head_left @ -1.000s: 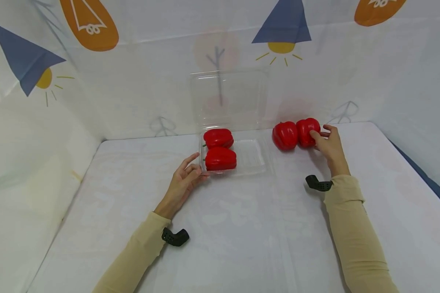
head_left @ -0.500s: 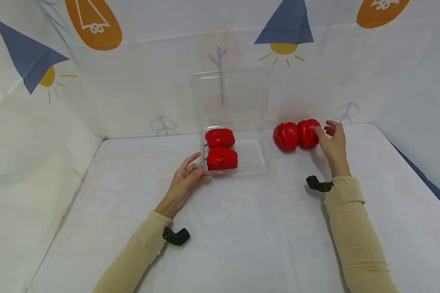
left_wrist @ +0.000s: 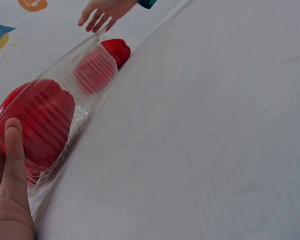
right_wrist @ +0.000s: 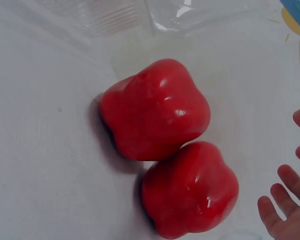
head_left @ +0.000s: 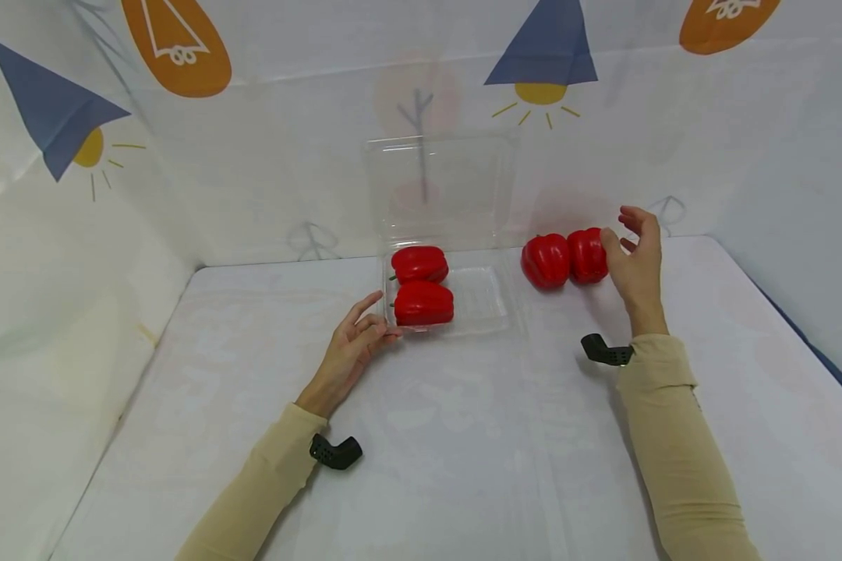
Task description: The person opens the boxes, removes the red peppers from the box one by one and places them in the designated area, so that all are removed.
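Note:
Two red bell peppers lie on their sides in the left part of a clear hinged plastic container [head_left: 484,331], the front one [head_left: 423,304] and the rear one [head_left: 419,263]. My left hand [head_left: 347,354] touches the container's front left corner; in the left wrist view its straight finger [left_wrist: 14,150] lies along the see-through wall. Two more red peppers stand side by side on the table to the container's right, a left one [right_wrist: 155,112] and a right one [right_wrist: 192,192]. Beside the right one, my right hand [head_left: 635,261] is spread and holds nothing.
The container's clear lid [head_left: 442,187] stands raised against the patterned back cloth [head_left: 267,156]. A white cloth covers the table [head_left: 435,452]. Black wrist cameras sit on both sleeves, the left one [head_left: 335,452] and the right one [head_left: 606,351].
My right hand has drawn off the right pepper, lifting slightly back and to the right as its fingers spread. The left hand, container and peppers have stayed in place.

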A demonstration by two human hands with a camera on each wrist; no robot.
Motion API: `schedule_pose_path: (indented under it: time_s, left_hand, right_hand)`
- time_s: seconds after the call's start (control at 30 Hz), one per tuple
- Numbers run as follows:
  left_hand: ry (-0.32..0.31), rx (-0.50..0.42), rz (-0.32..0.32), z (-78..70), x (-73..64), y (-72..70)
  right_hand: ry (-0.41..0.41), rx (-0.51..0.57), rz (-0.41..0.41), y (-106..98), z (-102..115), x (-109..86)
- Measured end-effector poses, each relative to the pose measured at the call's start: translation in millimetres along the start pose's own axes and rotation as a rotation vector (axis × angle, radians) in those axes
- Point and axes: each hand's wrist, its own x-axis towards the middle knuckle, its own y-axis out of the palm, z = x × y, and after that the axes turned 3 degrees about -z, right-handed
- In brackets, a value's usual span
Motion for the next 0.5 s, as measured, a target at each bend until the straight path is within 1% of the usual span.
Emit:
schedule_pose_path:
  time_s: [0.2,0.4,0.5]
  left_hand:
    - [-0.002,0.003,0.000,-1.1,-0.8,0.4]
    - [-0.017,-0.005,-0.015,-1.6,-0.6,1.6]
    - [-0.019,-0.021,-0.011,-1.6,-0.9,2.3]
  right_hand:
    - [-0.023,-0.016,0.030,5,6,-2.4]
    - [-0.086,0.002,0.048,12,13,-6.6]
    - [-0.116,-0.004,0.071,16,18,-8.9]
